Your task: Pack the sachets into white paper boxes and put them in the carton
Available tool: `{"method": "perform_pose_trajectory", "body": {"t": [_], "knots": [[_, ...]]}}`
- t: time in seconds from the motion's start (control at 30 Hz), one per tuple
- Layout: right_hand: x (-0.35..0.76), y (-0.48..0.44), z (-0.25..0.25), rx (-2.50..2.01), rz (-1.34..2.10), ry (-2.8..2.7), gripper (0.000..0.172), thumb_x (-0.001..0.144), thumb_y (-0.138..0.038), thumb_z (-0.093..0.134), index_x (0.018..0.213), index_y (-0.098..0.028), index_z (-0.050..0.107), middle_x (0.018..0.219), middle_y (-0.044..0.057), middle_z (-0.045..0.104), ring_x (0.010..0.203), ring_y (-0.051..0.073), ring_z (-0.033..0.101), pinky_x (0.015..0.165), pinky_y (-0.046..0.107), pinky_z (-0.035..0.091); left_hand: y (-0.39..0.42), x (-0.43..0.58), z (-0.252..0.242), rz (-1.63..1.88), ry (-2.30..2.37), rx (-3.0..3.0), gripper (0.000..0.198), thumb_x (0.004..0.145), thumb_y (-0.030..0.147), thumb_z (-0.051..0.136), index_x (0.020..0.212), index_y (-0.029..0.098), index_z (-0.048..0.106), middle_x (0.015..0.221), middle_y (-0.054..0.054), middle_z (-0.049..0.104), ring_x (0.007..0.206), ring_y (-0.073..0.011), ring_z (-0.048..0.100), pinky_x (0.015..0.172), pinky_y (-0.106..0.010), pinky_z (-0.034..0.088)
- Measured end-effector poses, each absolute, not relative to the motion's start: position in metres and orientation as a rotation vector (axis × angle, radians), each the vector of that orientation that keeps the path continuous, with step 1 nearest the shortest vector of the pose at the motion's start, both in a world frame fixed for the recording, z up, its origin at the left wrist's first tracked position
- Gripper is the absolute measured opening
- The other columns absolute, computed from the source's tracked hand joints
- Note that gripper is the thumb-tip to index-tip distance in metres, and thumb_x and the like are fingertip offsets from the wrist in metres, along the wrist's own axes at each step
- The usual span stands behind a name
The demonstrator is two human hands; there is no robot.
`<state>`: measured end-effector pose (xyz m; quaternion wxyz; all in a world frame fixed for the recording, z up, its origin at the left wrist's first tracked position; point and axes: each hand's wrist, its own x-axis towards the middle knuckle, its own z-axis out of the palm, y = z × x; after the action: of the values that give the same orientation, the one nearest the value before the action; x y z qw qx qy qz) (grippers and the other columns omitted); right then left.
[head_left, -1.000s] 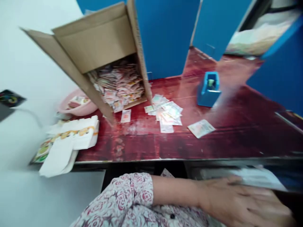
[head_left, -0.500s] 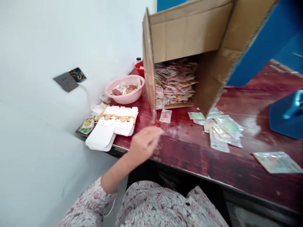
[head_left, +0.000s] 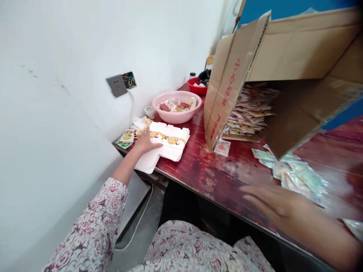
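My left hand point(head_left: 145, 142) is on the left end of a stack of flat white cartons point(head_left: 172, 153) with an orange printed band. Its thumb stretches across the top carton and the fingers are spread apart; some fingertips are hard to make out. Over the table's front edge, my right hand point(head_left: 273, 204) is blurred by motion. Its fingers point left, stretched out, with nothing visible in them. Just beyond it lies a loose pile of clear packets point(head_left: 300, 175) with pale green and yellow contents.
A cardboard box point(head_left: 224, 90) lies on its side, opening towards me, with many small packets point(head_left: 249, 109) stacked inside. One packet point(head_left: 222, 147) lies before it. Left of the box stand a pink basin point(head_left: 177, 118), a red bowl point(head_left: 197, 90) and a small white cup point(head_left: 149, 112).
My left hand has moved left from the table's front edge onto the carton stack. My right hand has come into view at the right. The view has turned left.
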<state>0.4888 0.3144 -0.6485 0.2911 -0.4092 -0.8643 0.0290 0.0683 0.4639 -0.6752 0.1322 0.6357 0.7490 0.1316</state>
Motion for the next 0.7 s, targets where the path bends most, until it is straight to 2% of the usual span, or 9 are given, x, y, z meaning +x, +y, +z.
{"method": "perform_pose_trajectory", "body": {"t": [0.07, 0.2, 0.33, 0.47, 0.6, 0.63, 0.7], "knots": [[0.462, 0.321, -0.655, -0.930, 0.146, -2.444, 0.018, 0.098, -0.026, 0.054, 0.101, -0.028, 0.071, 0.084, 0.002, 0.076, 0.071, 0.018, 0.072, 0.064, 0.031, 0.060, 0.462, 0.069, -0.673, 0.385, 2.251, 1.889, 0.116, 0.071, 0.053, 0.078, 0.157, 0.009, 0.013, 0.152, -0.029, 0.040, 0.140, -0.0441, 0.041, 0.112, -0.053, 0.036], [0.420, 0.334, -0.668, -0.852, 0.218, -2.507, 0.024, 0.099, -0.022, 0.048, 0.102, -0.020, 0.072, 0.089, 0.005, 0.077, 0.078, 0.020, 0.074, 0.071, 0.036, 0.062, 0.462, 0.069, -0.667, 0.473, 2.411, 1.958, 0.101, 0.074, 0.035, 0.078, 0.155, 0.010, 0.023, 0.136, -0.027, 0.054, 0.130, -0.0451, 0.050, 0.111, -0.058, 0.035], [0.413, 0.345, -0.666, -0.878, 0.295, -2.504, 0.026, 0.100, -0.022, 0.047, 0.099, -0.021, 0.073, 0.090, 0.004, 0.077, 0.078, 0.019, 0.074, 0.072, 0.035, 0.062, 0.462, 0.060, -0.654, 0.919, 2.253, 1.766, 0.078, 0.078, 0.016, 0.063, 0.152, 0.015, 0.036, 0.129, -0.018, 0.061, 0.121, -0.0352, 0.059, 0.108, -0.051, 0.043], [0.407, 0.367, -0.649, -0.919, 0.331, -2.315, 0.025, 0.099, -0.026, 0.049, 0.112, -0.022, 0.070, 0.105, 0.005, 0.077, 0.093, 0.018, 0.074, 0.085, 0.032, 0.062, 0.432, 0.057, -0.621, 1.187, 1.663, 1.377, 0.067, 0.080, 0.027, 0.063, 0.145, 0.022, 0.048, 0.118, -0.010, 0.069, 0.096, -0.0271, 0.070, 0.088, -0.045, 0.057], [0.391, 0.393, -0.633, -1.087, 0.110, -2.059, 0.040, 0.096, -0.033, 0.054, 0.131, -0.015, 0.062, 0.134, 0.015, 0.065, 0.125, 0.028, 0.061, 0.107, 0.047, 0.051, 0.381, 0.080, -0.584, 1.093, 1.294, 1.343, 0.071, 0.078, 0.038, 0.074, 0.144, 0.027, 0.049, 0.127, -0.009, 0.068, 0.100, -0.0256, 0.071, 0.081, -0.037, 0.060], [0.388, 0.397, -0.632, -1.144, 0.097, -2.034, 0.042, 0.095, -0.035, 0.055, 0.131, -0.015, 0.062, 0.134, 0.016, 0.064, 0.126, 0.030, 0.060, 0.107, 0.050, 0.050, 0.372, 0.088, -0.579, 1.056, 1.266, 1.361, 0.070, 0.079, 0.040, 0.074, 0.143, 0.028, 0.050, 0.126, -0.008, 0.068, 0.099, -0.0247, 0.071, 0.080, -0.035, 0.060], [0.387, 0.399, -0.634, -1.238, 0.146, -2.006, 0.039, 0.094, -0.037, 0.056, 0.126, -0.016, 0.065, 0.124, 0.015, 0.070, 0.116, 0.031, 0.066, 0.100, 0.050, 0.054, 0.361, 0.103, -0.578, 0.992, 1.267, 1.399, 0.068, 0.082, 0.043, 0.072, 0.145, 0.030, 0.049, 0.120, -0.007, 0.070, 0.095, -0.0234, 0.071, 0.077, -0.034, 0.060]]}}
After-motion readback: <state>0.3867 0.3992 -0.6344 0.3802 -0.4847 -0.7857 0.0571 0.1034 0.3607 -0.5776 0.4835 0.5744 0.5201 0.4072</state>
